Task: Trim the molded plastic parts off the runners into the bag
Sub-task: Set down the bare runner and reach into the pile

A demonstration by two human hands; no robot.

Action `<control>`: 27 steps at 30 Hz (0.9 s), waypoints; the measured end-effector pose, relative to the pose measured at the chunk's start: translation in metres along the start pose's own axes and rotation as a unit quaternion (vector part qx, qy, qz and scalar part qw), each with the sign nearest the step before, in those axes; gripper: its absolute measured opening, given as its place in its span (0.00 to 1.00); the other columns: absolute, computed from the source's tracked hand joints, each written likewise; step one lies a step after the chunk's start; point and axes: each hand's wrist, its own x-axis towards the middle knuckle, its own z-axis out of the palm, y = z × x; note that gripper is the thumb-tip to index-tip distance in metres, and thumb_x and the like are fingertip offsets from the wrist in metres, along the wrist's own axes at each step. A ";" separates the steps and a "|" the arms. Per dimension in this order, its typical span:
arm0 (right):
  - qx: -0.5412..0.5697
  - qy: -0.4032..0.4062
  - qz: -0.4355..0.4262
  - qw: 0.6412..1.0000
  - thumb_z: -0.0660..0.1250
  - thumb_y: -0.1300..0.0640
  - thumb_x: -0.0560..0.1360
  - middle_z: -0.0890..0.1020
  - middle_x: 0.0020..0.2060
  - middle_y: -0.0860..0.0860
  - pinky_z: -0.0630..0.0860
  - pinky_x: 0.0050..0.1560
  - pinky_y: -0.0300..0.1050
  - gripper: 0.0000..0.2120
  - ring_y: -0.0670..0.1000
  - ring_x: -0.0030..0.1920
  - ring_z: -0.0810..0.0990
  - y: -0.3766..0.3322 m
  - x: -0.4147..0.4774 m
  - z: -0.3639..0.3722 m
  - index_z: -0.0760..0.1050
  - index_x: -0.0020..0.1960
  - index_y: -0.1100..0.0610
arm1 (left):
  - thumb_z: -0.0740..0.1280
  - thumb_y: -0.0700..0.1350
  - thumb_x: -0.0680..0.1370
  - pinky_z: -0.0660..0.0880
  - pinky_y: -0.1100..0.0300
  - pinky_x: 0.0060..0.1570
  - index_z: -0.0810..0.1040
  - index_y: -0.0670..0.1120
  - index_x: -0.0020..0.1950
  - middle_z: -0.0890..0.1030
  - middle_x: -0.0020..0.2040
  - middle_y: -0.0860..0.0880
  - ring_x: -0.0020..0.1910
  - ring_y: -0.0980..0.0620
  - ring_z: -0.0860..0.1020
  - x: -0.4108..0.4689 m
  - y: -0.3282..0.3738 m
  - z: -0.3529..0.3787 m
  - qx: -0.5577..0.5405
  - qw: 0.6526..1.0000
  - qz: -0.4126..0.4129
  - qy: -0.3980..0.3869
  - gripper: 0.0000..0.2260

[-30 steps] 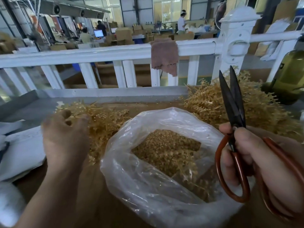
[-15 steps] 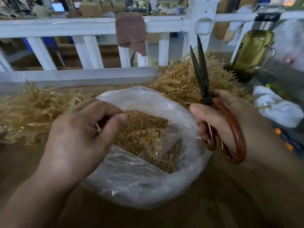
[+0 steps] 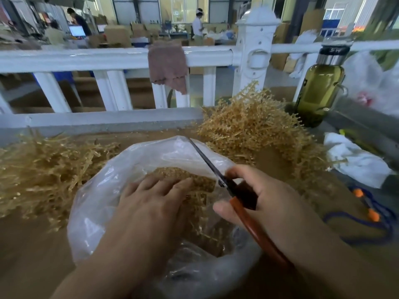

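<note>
My left hand [image 3: 155,203] drops into the bag [image 3: 101,190], fingers [image 3: 151,186] flat on the parts [image 3: 200,182]; my right hand [image 3: 269,201] grips the closed scissors [image 3: 208,164], now tipped down. No runner held, so cutting waits.

A white railing [image 3: 86,59] with a square post [image 3: 255,46] crosses mid-frame; a brown cloth [image 3: 167,65] hangs over its top rail. Beyond, across the upper frame: a daylit hall with tall windows [image 3: 183,7], stacked cartons [image 3: 117,35], and a lit monitor [image 3: 76,30] at upper left. Brown surface [image 3: 32,244] at lower left.
</note>
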 end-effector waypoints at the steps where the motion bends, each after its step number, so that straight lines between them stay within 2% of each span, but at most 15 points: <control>1: -0.013 0.002 -0.004 1.000 0.64 0.27 0.61 0.79 0.46 0.27 0.73 0.44 0.27 0.29 0.28 0.49 0.77 0.000 0.000 0.001 0.64 0.60 0.29 | 0.58 0.55 0.76 0.80 0.43 0.49 0.86 0.48 0.60 0.87 0.51 0.49 0.51 0.42 0.84 0.001 0.000 0.000 0.004 1.000 -0.004 -0.001 0.22; 4: -0.044 -0.006 -0.012 0.999 0.65 0.28 0.63 0.77 0.42 0.26 0.75 0.47 0.31 0.27 0.30 0.50 0.77 -0.002 -0.002 0.003 0.60 0.58 0.29 | 0.64 0.54 0.72 0.80 0.45 0.43 0.87 0.49 0.53 0.85 0.42 0.50 0.44 0.43 0.84 0.002 -0.001 0.002 0.000 1.000 -0.011 0.002 0.18; 6: -0.046 -0.013 -0.012 0.999 0.68 0.30 0.67 0.76 0.43 0.27 0.76 0.49 0.34 0.25 0.32 0.51 0.77 -0.003 -0.002 0.003 0.61 0.58 0.29 | 0.63 0.55 0.72 0.80 0.46 0.39 0.88 0.50 0.49 0.84 0.39 0.51 0.41 0.43 0.84 0.001 -0.001 0.001 -0.009 1.000 -0.009 0.024 0.16; 9: -0.028 -0.008 -0.003 1.000 0.70 0.32 0.67 0.78 0.46 0.27 0.75 0.48 0.32 0.20 0.32 0.51 0.77 -0.006 -0.002 0.001 0.64 0.53 0.26 | 0.60 0.55 0.75 0.79 0.47 0.40 0.88 0.52 0.49 0.83 0.40 0.52 0.41 0.44 0.83 0.001 -0.003 0.001 -0.069 0.995 -0.029 0.059 0.17; 11: 0.000 0.002 0.003 1.000 0.70 0.31 0.64 0.78 0.46 0.27 0.73 0.49 0.31 0.22 0.30 0.52 0.77 -0.006 -0.001 0.000 0.64 0.55 0.25 | 0.64 0.55 0.76 0.78 0.52 0.40 0.88 0.52 0.50 0.82 0.42 0.52 0.41 0.46 0.82 0.001 -0.006 0.001 -0.128 0.985 -0.070 0.096 0.14; 12: 0.018 0.007 0.007 1.000 0.69 0.30 0.63 0.78 0.47 0.27 0.73 0.50 0.32 0.24 0.30 0.52 0.77 -0.006 -0.001 0.000 0.65 0.56 0.26 | 0.67 0.54 0.75 0.76 0.57 0.40 0.87 0.53 0.49 0.82 0.43 0.53 0.41 0.50 0.82 0.001 -0.008 0.001 -0.157 0.976 -0.093 0.120 0.11; 14: 0.054 0.016 0.012 0.998 0.69 0.30 0.61 0.80 0.47 0.30 0.73 0.49 0.32 0.27 0.29 0.49 0.78 -0.006 -0.002 0.001 0.66 0.58 0.27 | 0.69 0.54 0.76 0.70 0.67 0.39 0.86 0.56 0.46 0.79 0.43 0.60 0.42 0.65 0.79 0.000 -0.008 -0.004 -0.198 0.957 -0.140 0.160 0.07; 16: 0.076 0.023 0.005 0.997 0.69 0.31 0.61 0.81 0.47 0.33 0.72 0.47 0.31 0.30 0.30 0.47 0.79 -0.007 -0.003 0.002 0.67 0.61 0.29 | 0.71 0.58 0.78 0.66 0.69 0.36 0.81 0.60 0.38 0.79 0.37 0.63 0.42 0.73 0.76 -0.002 -0.010 -0.007 -0.230 0.936 -0.203 0.170 0.09; 18: 0.087 0.028 0.000 0.996 0.69 0.31 0.61 0.81 0.47 0.33 0.72 0.44 0.28 0.29 0.31 0.47 0.80 -0.008 -0.003 0.003 0.67 0.61 0.29 | 0.71 0.57 0.73 0.69 0.62 0.34 0.80 0.58 0.37 0.81 0.34 0.61 0.40 0.68 0.78 -0.003 -0.013 -0.006 -0.295 0.902 -0.267 0.166 0.07; 20: 0.093 0.033 -0.004 0.995 0.69 0.30 0.61 0.81 0.47 0.33 0.73 0.43 0.27 0.28 0.31 0.46 0.80 -0.009 -0.003 0.003 0.67 0.60 0.28 | 0.72 0.54 0.74 0.72 0.57 0.34 0.79 0.57 0.38 0.83 0.33 0.56 0.35 0.59 0.81 -0.002 -0.015 -0.006 -0.362 0.865 -0.305 0.166 0.06; 22: 0.094 0.032 -0.007 0.995 0.68 0.29 0.61 0.81 0.46 0.32 0.73 0.43 0.29 0.28 0.32 0.45 0.80 -0.008 -0.003 0.004 0.67 0.59 0.28 | 0.74 0.48 0.74 0.77 0.59 0.33 0.79 0.52 0.35 0.85 0.33 0.47 0.35 0.49 0.85 -0.002 -0.015 -0.007 -0.488 0.794 -0.324 0.163 0.09; 25: 0.105 0.028 -0.011 0.994 0.66 0.25 0.58 0.80 0.47 0.31 0.73 0.47 0.35 0.31 0.33 0.46 0.81 -0.006 -0.003 0.003 0.66 0.60 0.26 | 0.77 0.49 0.60 0.79 0.57 0.29 0.78 0.51 0.29 0.84 0.36 0.35 0.39 0.37 0.86 0.001 -0.010 -0.013 -0.654 0.669 -0.325 0.137 0.09; 27: 0.118 0.027 -0.016 0.993 0.66 0.22 0.58 0.81 0.48 0.31 0.73 0.49 0.37 0.33 0.34 0.47 0.81 -0.006 -0.003 0.004 0.67 0.61 0.27 | 0.80 0.43 0.56 0.78 0.57 0.24 0.77 0.52 0.28 0.82 0.34 0.33 0.37 0.38 0.86 0.001 -0.008 -0.016 -0.698 0.630 -0.316 0.125 0.12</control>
